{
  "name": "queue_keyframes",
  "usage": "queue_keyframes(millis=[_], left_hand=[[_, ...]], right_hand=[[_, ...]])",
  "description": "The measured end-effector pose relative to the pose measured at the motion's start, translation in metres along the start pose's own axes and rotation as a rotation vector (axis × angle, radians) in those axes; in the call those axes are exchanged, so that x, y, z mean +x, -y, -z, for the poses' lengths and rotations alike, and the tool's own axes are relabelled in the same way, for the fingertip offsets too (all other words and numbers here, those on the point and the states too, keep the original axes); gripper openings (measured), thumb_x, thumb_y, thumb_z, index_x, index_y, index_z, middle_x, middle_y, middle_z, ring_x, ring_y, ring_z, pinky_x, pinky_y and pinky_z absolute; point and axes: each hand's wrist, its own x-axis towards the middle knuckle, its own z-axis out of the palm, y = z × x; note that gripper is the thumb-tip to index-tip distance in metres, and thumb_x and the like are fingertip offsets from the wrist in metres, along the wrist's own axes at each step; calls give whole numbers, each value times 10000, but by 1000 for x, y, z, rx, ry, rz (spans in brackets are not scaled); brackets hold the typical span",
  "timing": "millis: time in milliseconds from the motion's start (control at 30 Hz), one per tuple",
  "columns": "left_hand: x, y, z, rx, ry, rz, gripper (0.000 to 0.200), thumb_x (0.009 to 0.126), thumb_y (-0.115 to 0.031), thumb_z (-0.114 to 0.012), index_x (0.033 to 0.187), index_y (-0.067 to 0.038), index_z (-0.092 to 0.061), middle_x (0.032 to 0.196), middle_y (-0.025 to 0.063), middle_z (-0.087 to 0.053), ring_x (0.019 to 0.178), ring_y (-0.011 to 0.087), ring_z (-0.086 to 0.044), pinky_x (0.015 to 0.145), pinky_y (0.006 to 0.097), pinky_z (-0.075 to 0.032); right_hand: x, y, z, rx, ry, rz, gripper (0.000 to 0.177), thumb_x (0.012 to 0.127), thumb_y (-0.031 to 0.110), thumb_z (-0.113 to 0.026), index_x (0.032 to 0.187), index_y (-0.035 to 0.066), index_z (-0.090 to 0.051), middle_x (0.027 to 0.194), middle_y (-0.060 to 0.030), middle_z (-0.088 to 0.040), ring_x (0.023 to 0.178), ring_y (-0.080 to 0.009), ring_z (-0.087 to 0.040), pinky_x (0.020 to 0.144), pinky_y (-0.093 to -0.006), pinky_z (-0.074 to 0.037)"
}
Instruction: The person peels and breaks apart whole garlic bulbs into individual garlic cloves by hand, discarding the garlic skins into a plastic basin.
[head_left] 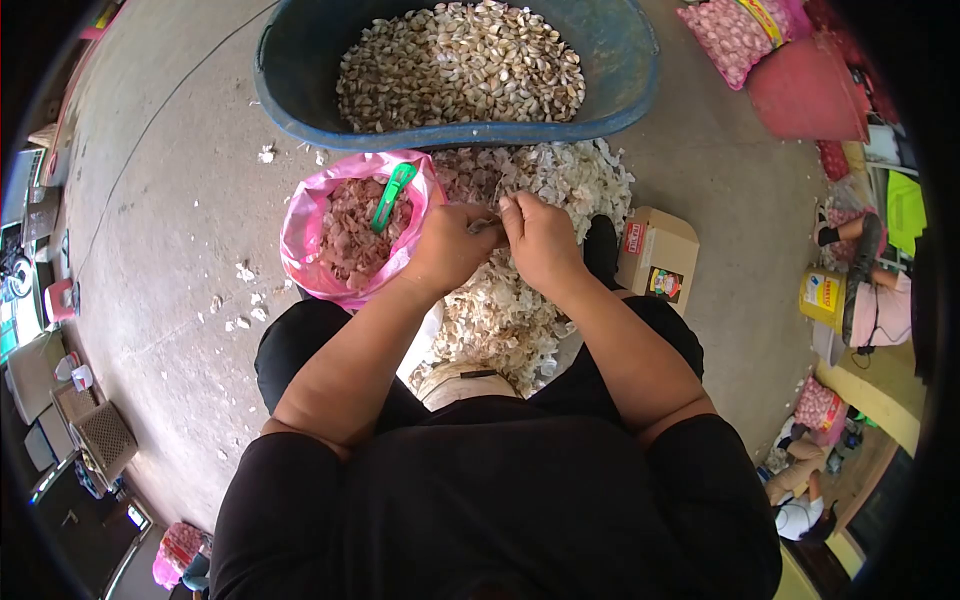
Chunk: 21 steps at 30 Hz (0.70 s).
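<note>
My left hand (455, 248) and my right hand (541, 236) meet above a heap of pale papery skins (500, 310), fingers pinched together. A small greyish-brown piece shows between the fingertips, too small and covered to name. Just left of my left hand stands an opened pink plastic bag (298, 245) filled with reddish-brown skins or scraps (350, 235). On top of those scraps lies a green-handled tool (393, 197), its working end not clear. Beyond both hands is a large blue tub (450, 135) holding many pale cloves, apparently garlic (460, 65).
A cardboard box piece (657, 258) lies right of my knee. Net sacks of garlic bulbs (735, 35) and a red tub (810, 88) stand at the upper right. Other people (880, 310) sit along the right side near a yellow bucket (822, 292). A cable (150, 125) crosses the concrete floor.
</note>
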Motion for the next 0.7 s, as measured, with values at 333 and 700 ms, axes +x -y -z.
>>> queue_keyframes(millis=[333,700], left_hand=[[0,10,8,-667,196,244,210,773,-97,-612,936,22,-556,710,43,-574,521,77,-501,462,186,-381],[0,16,14,138,-133,-39,196,801,-126,-584,900,43,-584,737,65,-595,586,94,-534,514,220,-422]], right_hand=[[17,-9,25,840,233,-478,278,908,231,-367,844,25,-543,548,-22,-486,413,-63,-397,363,-212,-306],[18,-23,20,316,198,-282,201,834,133,-504,1007,50,-563,682,-72,-574,629,-145,-536,602,-268,-429]])
